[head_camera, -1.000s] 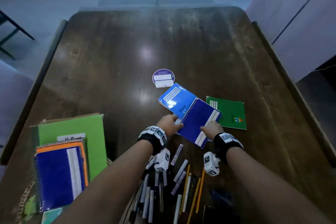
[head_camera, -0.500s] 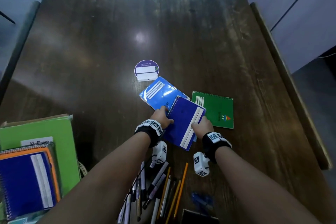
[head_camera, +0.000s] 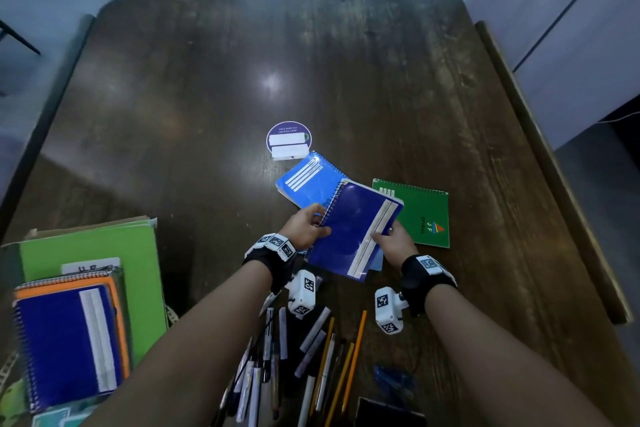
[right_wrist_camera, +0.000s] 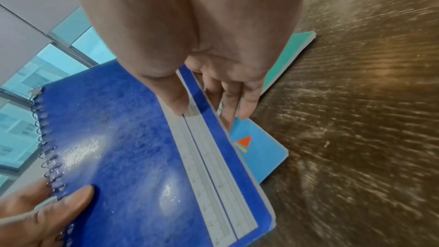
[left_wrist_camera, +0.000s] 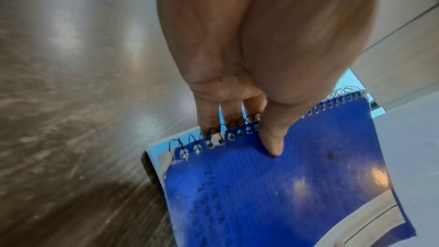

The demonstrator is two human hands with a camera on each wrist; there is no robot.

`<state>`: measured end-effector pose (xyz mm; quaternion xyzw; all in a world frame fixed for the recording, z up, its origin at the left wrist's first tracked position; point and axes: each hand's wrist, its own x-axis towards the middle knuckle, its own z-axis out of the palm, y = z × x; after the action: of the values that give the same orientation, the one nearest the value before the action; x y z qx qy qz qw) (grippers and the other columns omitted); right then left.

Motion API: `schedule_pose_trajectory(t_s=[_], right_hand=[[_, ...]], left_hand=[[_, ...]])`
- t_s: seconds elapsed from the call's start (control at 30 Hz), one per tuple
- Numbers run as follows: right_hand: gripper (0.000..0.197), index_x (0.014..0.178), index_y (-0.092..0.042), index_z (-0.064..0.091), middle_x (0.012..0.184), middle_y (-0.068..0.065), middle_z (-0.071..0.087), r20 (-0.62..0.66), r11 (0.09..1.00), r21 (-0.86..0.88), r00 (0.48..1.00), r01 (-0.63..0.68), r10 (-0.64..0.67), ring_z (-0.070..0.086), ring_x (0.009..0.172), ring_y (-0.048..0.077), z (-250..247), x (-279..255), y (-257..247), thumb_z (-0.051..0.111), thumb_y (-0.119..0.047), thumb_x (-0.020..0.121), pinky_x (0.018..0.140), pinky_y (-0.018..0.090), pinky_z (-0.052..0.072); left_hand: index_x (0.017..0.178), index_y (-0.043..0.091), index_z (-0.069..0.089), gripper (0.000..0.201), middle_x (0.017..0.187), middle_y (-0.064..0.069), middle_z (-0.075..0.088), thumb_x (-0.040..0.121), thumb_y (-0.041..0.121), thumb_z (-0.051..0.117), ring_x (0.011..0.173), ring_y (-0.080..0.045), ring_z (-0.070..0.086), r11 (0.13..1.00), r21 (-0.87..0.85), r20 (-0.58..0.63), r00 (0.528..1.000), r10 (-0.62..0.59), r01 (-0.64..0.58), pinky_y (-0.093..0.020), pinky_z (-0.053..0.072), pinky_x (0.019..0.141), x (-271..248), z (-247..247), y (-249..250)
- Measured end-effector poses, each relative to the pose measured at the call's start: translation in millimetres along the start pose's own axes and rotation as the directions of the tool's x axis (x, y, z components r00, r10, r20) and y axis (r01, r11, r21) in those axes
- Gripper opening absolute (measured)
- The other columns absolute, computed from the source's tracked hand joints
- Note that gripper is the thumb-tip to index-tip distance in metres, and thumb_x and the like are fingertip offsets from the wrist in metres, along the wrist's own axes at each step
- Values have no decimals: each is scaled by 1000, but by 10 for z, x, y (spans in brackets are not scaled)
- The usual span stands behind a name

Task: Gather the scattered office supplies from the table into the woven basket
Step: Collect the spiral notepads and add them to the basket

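Both hands pinch the dark blue notebook [head_camera: 356, 229] above the desk [head_camera: 207, 97], near its front edge: left hand [head_camera: 304, 227] at the spiral, right hand [head_camera: 394, 244] opposite; left wrist: thumb [left_wrist_camera: 270, 134] on the cover, fingers beneath; right wrist: thumb [right_wrist_camera: 171, 91] on the white strip, fingers under.

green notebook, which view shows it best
The head view: the green notebook lies flat on the table, cover and logo plain, one corner under the dark blue notebook. The right wrist view catches only a teal-looking edge behind the right hand; the left wrist view shows none.
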<state>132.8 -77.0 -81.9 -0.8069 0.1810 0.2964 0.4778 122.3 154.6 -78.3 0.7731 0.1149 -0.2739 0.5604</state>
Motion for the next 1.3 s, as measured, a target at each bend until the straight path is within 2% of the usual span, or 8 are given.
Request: schedule_pose_trajectory(t_s=[0.1,0.2,0.37,0.77,0.87,1.0,1.13,1.3], right_hand=[[27,124,-22,54,120,4,67,26,997,48,998,64,-65,64,112,26,98,-118,-107,57,-15,98,102,51,49],[30,129,-22,51,122,-1,65,61,989,81,989,127,-132,63,112,22,246,-364,-318,51,-14,100,102,51,49],[25,127,-19,49,130,5,62,109,970,74,965,232,-239,62,114,23,601,-757,-656,48,-15,102,101,52,49],[31,124,-12,52,122,7,67,275,893,22,856,450,-438,67,108,22,2153,-1585,-1361,62,-10,95,96,48,53],[32,128,-11,51,122,6,67,319,892,26,842,451,-435,67,108,22,2592,-1824,-1470,58,-8,97,93,42,54],[31,126,-20,51,118,0,68,374,895,36,824,445,-425,69,101,16,3166,-2041,-1467,57,-11,98,84,37,59],[30,126,-19,55,121,2,69,429,889,-45,812,456,-395,69,104,17,3702,-2144,-1331,59,-11,97,91,44,57],[29,123,-22,57,117,-3,69,461,847,-238,823,476,-332,68,101,19,4117,-2123,-1120,61,-19,94,93,44,56]], left_hand=[[101,17,55,21,104,-8,72,91,2,65,96,-29,71,993,-116,-18,1000,14,-16,-51,59,82,-203,-148,-17],[111,15,57,27,114,-5,72,90,-1,65,107,-24,69,975,-220,2,1000,29,-27,-47,57,89,-452,-335,-30],[120,9,56,28,111,-6,72,93,3,64,93,-19,73,930,-360,-38,997,62,-72,-28,59,64,-998,-714,-61],[123,3,53,24,107,-15,69,99,3,56,68,-2,69,947,-253,-364,926,98,-200,-17,51,55,-2404,-1904,-794],[119,11,52,25,105,-7,68,96,3,57,71,-6,69,966,-208,-415,908,57,-156,-20,53,58,-2724,-2222,-1078],[120,17,53,49,112,-6,71,72,16,63,99,-25,70,992,-113,-439,898,0,-55,-44,58,87,-3119,-2547,-1450],[125,13,54,49,119,-3,67,78,14,67,108,-21,66,997,40,-461,887,-36,61,-38,52,97,-3395,-2762,-1832],[113,14,68,29,109,-1,74,85,17,75,94,-18,69,966,98,-510,846,-156,238,-36,54,89,-3600,-2852,-2210]])
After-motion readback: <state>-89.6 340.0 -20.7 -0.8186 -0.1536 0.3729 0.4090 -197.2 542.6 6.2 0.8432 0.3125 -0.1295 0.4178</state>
